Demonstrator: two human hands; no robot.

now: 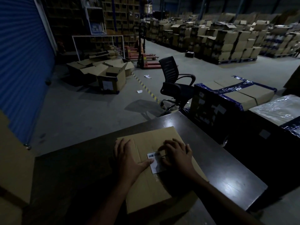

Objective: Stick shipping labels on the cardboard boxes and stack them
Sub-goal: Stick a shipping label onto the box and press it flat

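Box [155, 184] flat on dark table [227, 172]. L hand [128, 158] open, thumb pressing label [155, 163]; R hand [176, 154] fingers bent down onto label's far edge, grip unclear.

One box [155, 184], one label [156, 163] (barcoded), two hands [128, 158], one chair [175, 82]
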